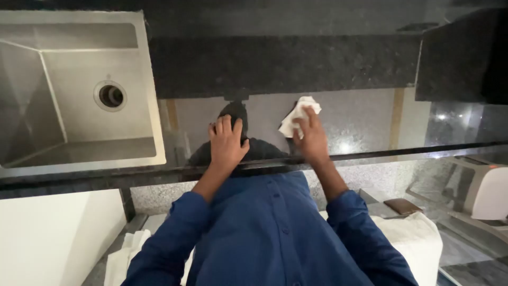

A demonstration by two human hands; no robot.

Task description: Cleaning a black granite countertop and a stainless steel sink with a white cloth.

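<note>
Wiping is the step in hand, to judge from the head view: the right hand presses a crumpled white cloth flat against the glossy dark stone table, fingers spread over the cloth and closed enough to pin it rather than clench it. The left hand lies open, palm down, bracing on the same polished surface just left of the cloth and apart from it, holding nothing. Both blue sleeves reach forward over the table's front edge. As a judgement, the next move calls for keeping pressure on the cloth while sweeping it across the shiny stone, with the left hand steadying the body. Off to the left a steel sink with a round drain is set into the table, well apart from the hands. No packages, labels or signs show on the table; low at the right, below the edge, lie a white folded towel, a small brown flat object and a white appliance with a red spot, too blurred to identify.
</note>
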